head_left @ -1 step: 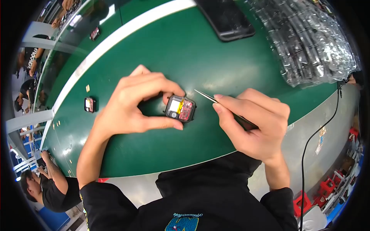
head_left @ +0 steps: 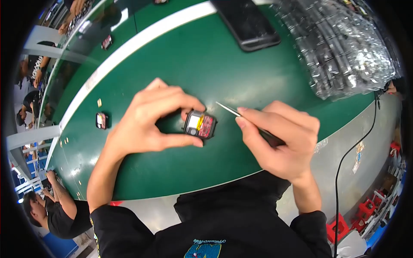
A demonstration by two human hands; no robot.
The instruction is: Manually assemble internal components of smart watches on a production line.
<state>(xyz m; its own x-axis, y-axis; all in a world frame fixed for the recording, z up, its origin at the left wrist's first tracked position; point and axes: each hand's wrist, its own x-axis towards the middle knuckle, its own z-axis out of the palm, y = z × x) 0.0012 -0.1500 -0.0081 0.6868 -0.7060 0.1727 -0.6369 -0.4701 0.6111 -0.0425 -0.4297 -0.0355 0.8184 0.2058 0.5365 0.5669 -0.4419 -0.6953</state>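
Observation:
A small black square watch case (head_left: 199,124), its back off, shows a white-and-yellow part on the left and a red circuit board on the right. It lies on the green table (head_left: 172,172) between the thumb and forefinger of my left hand (head_left: 148,114), which steadies it by its edges. In my right hand (head_left: 284,133) is a pair of pointed metal tweezers (head_left: 229,109), gripped between thumb and fingers. Their tips point up and left, just above and right of the case, apart from it. The tweezers' rear end is hidden in my palm.
A second open watch case (head_left: 101,121) lies left of my left hand, near a small tan scrap (head_left: 99,102). At the far side are a black phone (head_left: 249,26) and a stack of clear plastic trays (head_left: 344,51). A black cable (head_left: 337,180) hangs at right. A co-worker (head_left: 60,210) sits at left.
The whole view has shifted slightly, and another small part shows at the top edge. Both hands keep their grips, and the tweezers remain apart from the case.

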